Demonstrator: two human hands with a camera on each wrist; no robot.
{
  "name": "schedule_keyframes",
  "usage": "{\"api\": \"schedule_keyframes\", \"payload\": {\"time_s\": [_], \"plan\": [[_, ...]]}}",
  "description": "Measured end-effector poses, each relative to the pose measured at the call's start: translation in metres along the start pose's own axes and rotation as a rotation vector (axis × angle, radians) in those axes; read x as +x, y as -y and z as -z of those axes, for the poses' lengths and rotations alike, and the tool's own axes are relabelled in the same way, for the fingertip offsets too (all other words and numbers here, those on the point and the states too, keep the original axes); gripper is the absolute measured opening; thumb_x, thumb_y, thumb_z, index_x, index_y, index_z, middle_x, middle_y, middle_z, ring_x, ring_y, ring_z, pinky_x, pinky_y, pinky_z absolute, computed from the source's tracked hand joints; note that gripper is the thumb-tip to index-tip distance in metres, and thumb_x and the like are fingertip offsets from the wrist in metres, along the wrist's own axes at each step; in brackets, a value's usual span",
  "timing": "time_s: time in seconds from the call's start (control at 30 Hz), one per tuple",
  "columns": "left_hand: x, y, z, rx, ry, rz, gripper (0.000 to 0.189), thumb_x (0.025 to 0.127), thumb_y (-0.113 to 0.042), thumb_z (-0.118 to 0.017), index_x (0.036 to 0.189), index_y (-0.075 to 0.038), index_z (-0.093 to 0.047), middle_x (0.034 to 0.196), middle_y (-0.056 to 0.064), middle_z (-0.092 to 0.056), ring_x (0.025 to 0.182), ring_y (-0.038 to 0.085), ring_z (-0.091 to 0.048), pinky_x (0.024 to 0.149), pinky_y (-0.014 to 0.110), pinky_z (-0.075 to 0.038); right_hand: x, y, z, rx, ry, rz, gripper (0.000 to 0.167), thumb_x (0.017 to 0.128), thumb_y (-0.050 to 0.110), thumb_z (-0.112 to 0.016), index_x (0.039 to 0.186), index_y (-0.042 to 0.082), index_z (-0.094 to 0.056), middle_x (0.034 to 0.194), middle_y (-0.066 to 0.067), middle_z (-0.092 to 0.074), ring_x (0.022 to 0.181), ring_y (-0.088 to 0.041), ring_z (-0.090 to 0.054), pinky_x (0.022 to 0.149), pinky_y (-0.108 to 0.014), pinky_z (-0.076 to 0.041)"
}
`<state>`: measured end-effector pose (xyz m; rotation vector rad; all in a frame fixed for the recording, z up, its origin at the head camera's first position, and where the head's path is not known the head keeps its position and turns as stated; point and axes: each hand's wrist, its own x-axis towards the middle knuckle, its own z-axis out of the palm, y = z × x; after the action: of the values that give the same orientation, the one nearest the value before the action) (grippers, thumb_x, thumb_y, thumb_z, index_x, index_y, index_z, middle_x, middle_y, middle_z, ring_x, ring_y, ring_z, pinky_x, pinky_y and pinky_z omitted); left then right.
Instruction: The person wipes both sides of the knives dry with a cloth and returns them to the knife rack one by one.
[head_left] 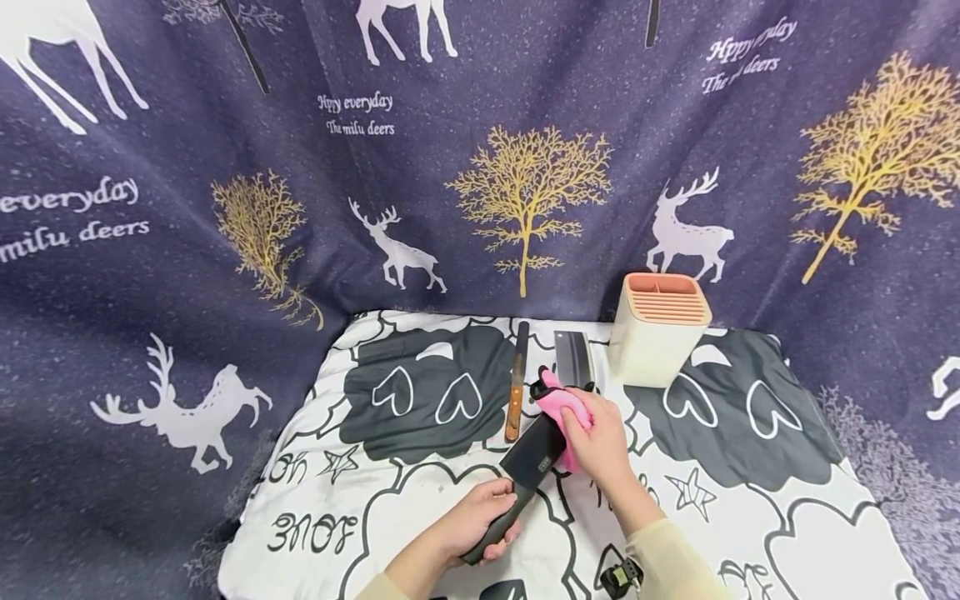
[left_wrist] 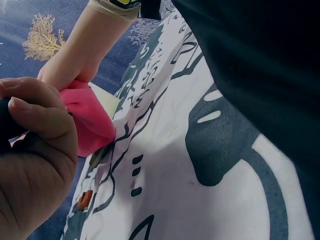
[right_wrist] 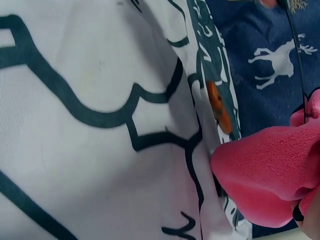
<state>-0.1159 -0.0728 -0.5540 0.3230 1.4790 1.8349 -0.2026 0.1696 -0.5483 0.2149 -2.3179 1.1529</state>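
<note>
My left hand [head_left: 480, 518] grips the dark handle of a black-bladed cleaver [head_left: 536, 454], which is held up at a slant over the bed-like surface. A pink cloth [head_left: 564, 407] with black trim is folded over the blade's far end, and my right hand [head_left: 602, 433] pinches it there. In the right wrist view the cloth [right_wrist: 265, 172] hangs in loose folds, and the blade appears edge-on as a thin dark line. The left wrist view has my left hand [left_wrist: 42, 135] curled in front, with the cloth [left_wrist: 90, 120] beyond it.
A knife with a wooden handle [head_left: 515, 408] lies left of the cloth. Behind the right hand lies another cleaver [head_left: 573, 354]. At the back right stands a cream knife block [head_left: 651, 350] with an orange slotted top. A dark patterned curtain [head_left: 450, 92] hangs behind.
</note>
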Motion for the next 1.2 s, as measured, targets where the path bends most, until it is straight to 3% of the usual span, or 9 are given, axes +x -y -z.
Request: {"api": "schedule_keyframes", "payload": {"time_s": [0.2, 0.4, 0.57, 0.73, 0.87, 0.97, 1.07, 1.2], "plan": [[-0.003, 0.0, 0.001, 0.001, 0.019, 0.007, 0.02, 0.111, -0.027, -0.039, 0.105, -0.008, -0.045, 0.066, -0.005, -0.055, 0.038, 0.0, -0.045, 0.033, 0.018, -0.036, 0.002, -0.005, 0.01, 0.0, 0.053, -0.152, 0.033, 0.093, 0.02, -0.073, 0.125, 0.014, -0.071, 0.123, -0.015, -0.074, 0.116, -0.036, -0.069, 0.099, -0.054, -0.053], [-0.01, 0.003, 0.008, 0.005, 0.078, 0.024, 0.022, 0.111, -0.029, -0.038, 0.103, -0.009, -0.043, 0.066, -0.007, -0.055, 0.039, -0.001, -0.045, 0.033, 0.018, -0.036, 0.003, -0.015, 0.021, -0.054, 0.123, -0.195, 0.034, 0.095, 0.023, -0.07, 0.128, 0.014, -0.07, 0.119, -0.015, -0.075, 0.108, -0.037, -0.072, 0.093, -0.056, -0.056], [-0.013, 0.006, 0.011, -0.009, 0.104, 0.045, 0.023, 0.111, -0.03, -0.039, 0.102, -0.01, -0.044, 0.067, -0.007, -0.055, 0.039, -0.001, -0.045, 0.034, 0.017, -0.036, 0.003, -0.024, 0.033, -0.097, 0.111, -0.23, 0.034, 0.095, 0.024, -0.07, 0.127, 0.011, -0.07, 0.121, -0.019, -0.074, 0.11, -0.042, -0.071, 0.094, -0.058, -0.056], [-0.014, 0.008, 0.012, -0.04, 0.06, 0.059, 0.023, 0.111, -0.029, -0.039, 0.109, -0.007, -0.046, 0.067, -0.007, -0.056, 0.039, -0.001, -0.047, 0.033, 0.016, -0.036, -0.002, -0.023, 0.044, -0.083, 0.079, -0.294, 0.033, 0.095, 0.026, -0.071, 0.126, 0.015, -0.071, 0.121, -0.013, -0.075, 0.111, -0.034, -0.072, 0.095, -0.049, -0.055], [-0.011, 0.006, 0.014, -0.057, -0.034, 0.033, 0.023, 0.112, -0.029, -0.037, 0.109, -0.006, -0.044, 0.069, -0.006, -0.056, 0.039, -0.001, -0.047, 0.033, 0.017, -0.036, -0.006, -0.01, 0.054, -0.03, 0.034, -0.297, 0.031, 0.094, 0.024, -0.074, 0.124, 0.018, -0.073, 0.117, -0.008, -0.077, 0.102, -0.018, -0.07, 0.088, -0.022, -0.052], [-0.007, 0.003, 0.015, -0.068, -0.095, 0.014, 0.023, 0.112, -0.029, -0.036, 0.108, -0.007, -0.042, 0.071, -0.005, -0.056, 0.04, -0.001, -0.046, 0.033, 0.017, -0.036, -0.008, 0.008, 0.058, 0.026, 0.017, -0.269, 0.031, 0.092, 0.022, -0.076, 0.123, 0.02, -0.074, 0.116, -0.004, -0.077, 0.097, -0.002, -0.065, 0.083, -0.008, -0.045], [-0.001, -0.002, 0.015, -0.097, -0.113, -0.002, 0.022, 0.112, -0.028, -0.035, 0.111, -0.008, -0.043, 0.073, -0.004, -0.055, 0.041, -0.001, -0.046, 0.033, 0.016, -0.036, -0.011, 0.031, 0.058, 0.115, 0.021, -0.236, 0.032, 0.09, 0.016, -0.078, 0.122, 0.021, -0.074, 0.117, -0.002, -0.077, 0.097, 0.007, -0.062, 0.083, -0.006, -0.046], [0.009, -0.007, 0.008, -0.12, -0.081, -0.019, 0.021, 0.112, -0.026, -0.033, 0.111, -0.007, -0.042, 0.073, -0.004, -0.054, 0.04, -0.001, -0.047, 0.033, 0.016, -0.036, -0.018, 0.057, 0.049, 0.2, 0.04, -0.154, 0.035, 0.089, 0.009, -0.077, 0.121, 0.021, -0.075, 0.116, -0.004, -0.077, 0.098, 0.005, -0.064, 0.084, -0.008, -0.048]]}}
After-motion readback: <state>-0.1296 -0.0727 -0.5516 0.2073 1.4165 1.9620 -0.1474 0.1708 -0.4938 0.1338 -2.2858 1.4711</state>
